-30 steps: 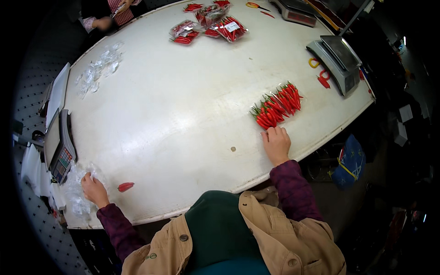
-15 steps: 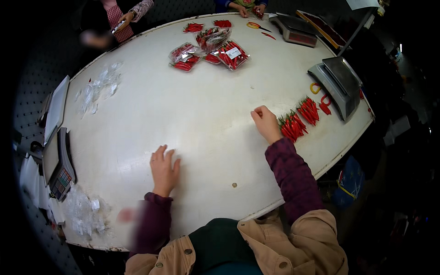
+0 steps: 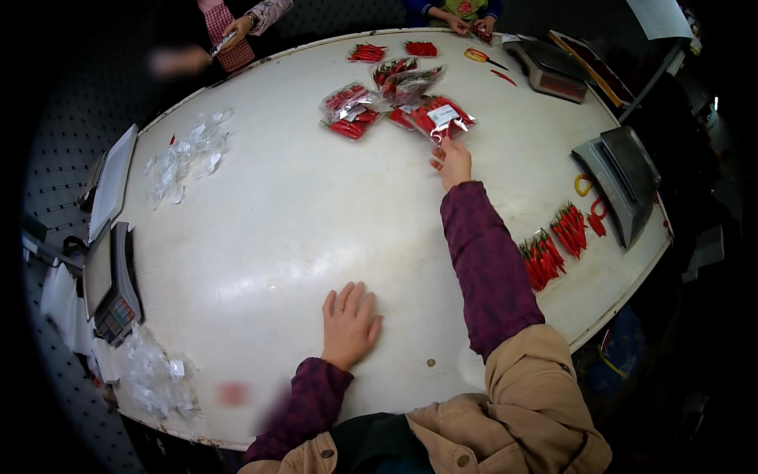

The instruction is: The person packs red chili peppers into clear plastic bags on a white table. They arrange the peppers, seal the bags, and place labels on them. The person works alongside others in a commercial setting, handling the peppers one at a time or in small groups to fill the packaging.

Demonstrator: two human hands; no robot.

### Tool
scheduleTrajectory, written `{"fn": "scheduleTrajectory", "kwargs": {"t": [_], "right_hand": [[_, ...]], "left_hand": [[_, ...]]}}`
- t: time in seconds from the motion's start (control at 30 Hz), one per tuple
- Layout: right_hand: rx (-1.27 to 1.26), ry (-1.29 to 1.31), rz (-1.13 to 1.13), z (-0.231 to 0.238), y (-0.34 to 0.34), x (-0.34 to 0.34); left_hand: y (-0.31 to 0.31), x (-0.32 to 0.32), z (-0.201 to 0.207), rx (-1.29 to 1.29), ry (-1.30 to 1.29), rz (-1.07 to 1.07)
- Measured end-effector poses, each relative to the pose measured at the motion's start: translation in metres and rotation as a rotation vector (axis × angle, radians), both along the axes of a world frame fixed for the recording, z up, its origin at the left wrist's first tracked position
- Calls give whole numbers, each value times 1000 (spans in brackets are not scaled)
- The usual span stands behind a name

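Observation:
My right hand [image 3: 452, 164] reaches far across the white table, its thumb and fingers closed on the near edge of a clear bag of red chillies [image 3: 461, 109] with a white label. That bag rests against a cluster of similar chilli bags, among them a bag [image 3: 351, 125] to the left and a bag [image 3: 412, 85] behind. Near my body, my left hand [image 3: 349, 325] lies on the tabletop with fingers spread and nothing in it. Loose red chillies [image 3: 542, 261] sit in a pile to the right, beside a second pile [image 3: 569, 230].
Scales stand at the right [image 3: 624, 186], far right [image 3: 546, 69] and left [image 3: 114, 284]. Crumpled clear bags [image 3: 188, 158] lie at the left. Yellow-handled scissors [image 3: 477, 55] and red-handled scissors [image 3: 597, 208] are on the table. Two people stand at the far edge.
My right hand has moved forward from beside the loose chillies and taken hold of the labelled bag. My left hand has come down onto the table, farther right. The view has shifted slightly.

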State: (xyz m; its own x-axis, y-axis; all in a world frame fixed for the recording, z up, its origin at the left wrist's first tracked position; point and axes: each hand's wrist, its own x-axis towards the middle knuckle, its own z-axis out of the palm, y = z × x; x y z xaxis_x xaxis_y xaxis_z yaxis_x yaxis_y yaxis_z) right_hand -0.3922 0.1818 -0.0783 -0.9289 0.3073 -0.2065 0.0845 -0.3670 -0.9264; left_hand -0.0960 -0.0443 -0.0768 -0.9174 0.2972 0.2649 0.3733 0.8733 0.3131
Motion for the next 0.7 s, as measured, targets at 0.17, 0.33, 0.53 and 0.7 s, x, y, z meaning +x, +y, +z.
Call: {"fn": "scheduleTrajectory", "kwargs": {"t": [0.17,0.33,0.53,0.7], "right_hand": [[-129,71,41,31,-14,138],[-151,-58,283,38,-10,286],[-100,7,361,72,-11,366],[384,90,421,49,-25,393]], "left_hand": [[-4,2,-13,62,38,38],[5,9,3,136,434,-152],[21,83,33,853,-89,-128],[3,117,21,1492,-745,152]]}}
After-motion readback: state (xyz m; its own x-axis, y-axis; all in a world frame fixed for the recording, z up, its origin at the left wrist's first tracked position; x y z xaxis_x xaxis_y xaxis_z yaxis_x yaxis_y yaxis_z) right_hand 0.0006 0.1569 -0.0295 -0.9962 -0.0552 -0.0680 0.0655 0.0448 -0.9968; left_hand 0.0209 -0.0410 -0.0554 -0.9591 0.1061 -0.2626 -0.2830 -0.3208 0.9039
